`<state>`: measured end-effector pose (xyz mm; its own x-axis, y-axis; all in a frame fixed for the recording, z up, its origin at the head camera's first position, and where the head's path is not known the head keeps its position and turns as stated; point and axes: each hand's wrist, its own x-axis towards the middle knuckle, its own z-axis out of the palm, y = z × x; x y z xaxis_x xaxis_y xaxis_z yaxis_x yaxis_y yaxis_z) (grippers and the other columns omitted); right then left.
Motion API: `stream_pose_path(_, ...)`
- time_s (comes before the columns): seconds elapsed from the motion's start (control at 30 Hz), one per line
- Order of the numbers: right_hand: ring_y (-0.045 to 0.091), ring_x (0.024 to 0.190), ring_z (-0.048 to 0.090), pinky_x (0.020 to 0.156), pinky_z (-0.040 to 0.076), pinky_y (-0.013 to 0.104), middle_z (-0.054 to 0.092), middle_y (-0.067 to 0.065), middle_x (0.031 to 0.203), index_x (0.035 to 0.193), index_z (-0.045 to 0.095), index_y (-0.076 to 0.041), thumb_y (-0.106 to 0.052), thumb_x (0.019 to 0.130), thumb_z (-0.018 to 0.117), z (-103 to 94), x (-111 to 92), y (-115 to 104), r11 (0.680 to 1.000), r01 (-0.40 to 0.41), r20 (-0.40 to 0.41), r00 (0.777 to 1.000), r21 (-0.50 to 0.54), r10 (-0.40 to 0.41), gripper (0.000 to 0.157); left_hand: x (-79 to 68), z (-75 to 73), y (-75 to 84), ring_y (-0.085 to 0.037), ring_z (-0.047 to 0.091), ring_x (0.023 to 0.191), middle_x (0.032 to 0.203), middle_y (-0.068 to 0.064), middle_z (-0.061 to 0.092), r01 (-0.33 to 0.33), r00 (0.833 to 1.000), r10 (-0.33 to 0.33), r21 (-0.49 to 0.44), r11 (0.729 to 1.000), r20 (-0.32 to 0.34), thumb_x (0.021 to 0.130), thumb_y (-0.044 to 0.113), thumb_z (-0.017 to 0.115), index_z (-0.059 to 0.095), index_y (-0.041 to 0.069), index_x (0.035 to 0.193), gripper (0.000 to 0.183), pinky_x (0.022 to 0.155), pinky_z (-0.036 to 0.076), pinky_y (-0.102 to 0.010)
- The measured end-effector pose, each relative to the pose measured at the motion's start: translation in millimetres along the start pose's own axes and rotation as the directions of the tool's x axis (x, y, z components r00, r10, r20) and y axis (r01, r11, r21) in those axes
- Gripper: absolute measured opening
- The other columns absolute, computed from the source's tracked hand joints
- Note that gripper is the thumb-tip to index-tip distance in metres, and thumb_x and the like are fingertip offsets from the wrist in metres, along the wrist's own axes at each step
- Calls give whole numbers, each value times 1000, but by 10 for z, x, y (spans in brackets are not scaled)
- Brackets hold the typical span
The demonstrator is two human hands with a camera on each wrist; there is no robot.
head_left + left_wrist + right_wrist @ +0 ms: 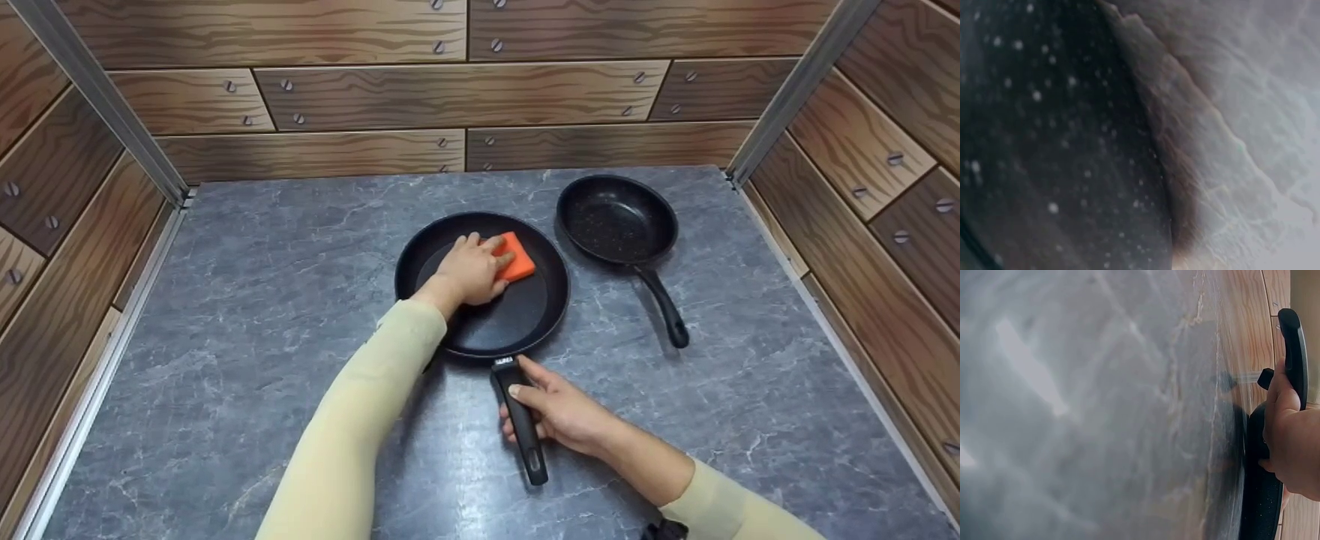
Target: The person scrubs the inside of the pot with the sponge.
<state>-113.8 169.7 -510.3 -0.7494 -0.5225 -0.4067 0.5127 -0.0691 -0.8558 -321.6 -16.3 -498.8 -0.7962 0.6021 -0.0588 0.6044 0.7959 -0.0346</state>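
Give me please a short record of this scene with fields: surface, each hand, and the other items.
surface: grey marble-look table, wood-pattern walls around it
left hand: presses the orange sponge inside the large black pan
right hand: grips the handle of the large black pan, thumb on top
other: small black pan to the right of the large one, apart from it, its handle pointing toward the person

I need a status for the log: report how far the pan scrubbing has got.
Done: nothing shows as finished; neither pan looks visibly changed. In hand: the left hand presses the orange sponge inside the large pan, while the right hand grips its handle. Left: the small pan sits apart, untouched, beside it on the grey countertop.
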Motion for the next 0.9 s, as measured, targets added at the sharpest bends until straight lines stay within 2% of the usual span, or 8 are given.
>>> stream_pose_path(0.27, 21, 81, 72, 80, 63, 41, 67, 18, 102, 170, -8, -8, -14, 111, 52, 1, -5, -2, 1000, -2, -13, 1000, 8, 2, 84, -23, -17, -67, -47, 41, 145, 169, -8, 36, 36, 999, -36, 2, 999, 22, 106, 49, 57, 51, 25, 160, 59, 120, 32, -57)
stream_pose_path(0.9, 22, 81, 72, 80, 63, 41, 67, 19, 104, 170, -7, -8, -13, 111, 51, -6, -5, -1, 1000, 9, -17, 1000, 5, -9, 83, -168, -57, -250, -44, 47, 132, 165, -11, 40, 89, 996, -89, 7, 996, 23, 105, 48, 59, 54, 23, 159, 59, 111, 37, -54)
